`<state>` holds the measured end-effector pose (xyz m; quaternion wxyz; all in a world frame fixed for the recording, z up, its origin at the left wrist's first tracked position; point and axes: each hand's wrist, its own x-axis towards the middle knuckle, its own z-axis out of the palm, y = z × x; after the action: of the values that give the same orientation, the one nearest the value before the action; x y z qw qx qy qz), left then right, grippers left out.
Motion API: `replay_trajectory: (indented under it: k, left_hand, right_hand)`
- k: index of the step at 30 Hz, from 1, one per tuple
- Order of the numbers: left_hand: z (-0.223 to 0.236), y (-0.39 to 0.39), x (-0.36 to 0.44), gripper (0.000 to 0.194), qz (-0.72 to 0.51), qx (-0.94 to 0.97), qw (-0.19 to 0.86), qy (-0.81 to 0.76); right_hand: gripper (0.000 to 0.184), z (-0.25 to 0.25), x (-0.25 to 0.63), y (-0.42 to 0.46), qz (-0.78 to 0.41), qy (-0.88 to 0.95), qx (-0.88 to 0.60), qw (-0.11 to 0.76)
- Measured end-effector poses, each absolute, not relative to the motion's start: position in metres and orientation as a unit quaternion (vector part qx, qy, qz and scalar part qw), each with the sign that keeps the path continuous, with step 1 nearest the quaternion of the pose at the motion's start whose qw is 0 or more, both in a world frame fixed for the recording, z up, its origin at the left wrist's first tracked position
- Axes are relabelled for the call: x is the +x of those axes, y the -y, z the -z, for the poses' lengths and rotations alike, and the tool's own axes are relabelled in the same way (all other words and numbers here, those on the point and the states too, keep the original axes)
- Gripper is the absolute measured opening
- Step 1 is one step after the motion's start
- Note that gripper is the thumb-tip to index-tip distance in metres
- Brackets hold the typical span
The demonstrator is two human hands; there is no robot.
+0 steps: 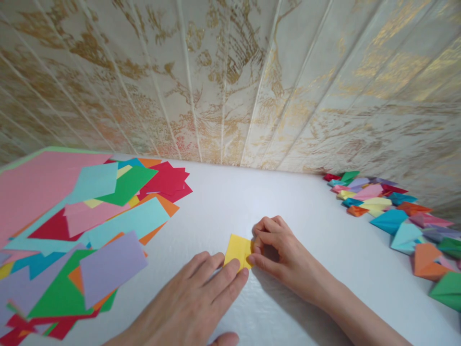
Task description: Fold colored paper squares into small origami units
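Observation:
A small piece of yellow paper, folded along its right part, lies on the white table between my hands. My left hand rests flat, fingers stretched out, with its fingertips pressing on the paper's lower edge. My right hand pinches the paper's right edge between thumb and curled fingers. The fingers cover part of that edge, so the fold there is partly hidden.
Loose coloured paper sheets, such as a lavender one and a green one, overlap on the left over a large pink sheet. Several folded paper pieces line the right side. A gold-patterned wall borders the table's back.

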<state>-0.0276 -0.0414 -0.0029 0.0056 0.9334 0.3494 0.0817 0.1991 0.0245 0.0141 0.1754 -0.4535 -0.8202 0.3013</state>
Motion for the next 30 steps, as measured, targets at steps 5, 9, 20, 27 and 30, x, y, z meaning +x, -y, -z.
replay_trajectory:
  k: [5,9,20,27,30]
  left_hand:
    - [0.003,0.04,-0.029,0.055,-0.079,0.938,-0.011,-0.337]
    - [0.006,0.039,-0.028,0.06,-0.077,0.94,-0.027,-0.331]
    - [-0.004,0.036,-0.03,0.067,-0.072,0.941,0.012,-0.331]
    - [-0.008,0.037,-0.033,0.071,-0.074,0.94,0.032,-0.331]
    - [-0.007,0.038,-0.034,0.071,-0.077,0.938,0.039,-0.336]
  right_hand:
    - [0.023,-0.015,0.197,-0.025,-0.295,0.819,-0.46,0.175]
    - [0.022,-0.014,0.196,-0.025,-0.286,0.823,-0.461,0.171]
    - [0.023,-0.013,0.197,-0.016,-0.289,0.815,-0.463,0.193]
    - [0.029,-0.011,0.193,-0.009,-0.278,0.806,-0.481,0.204]
    - [0.033,-0.011,0.2,-0.013,-0.297,0.806,-0.468,0.208]
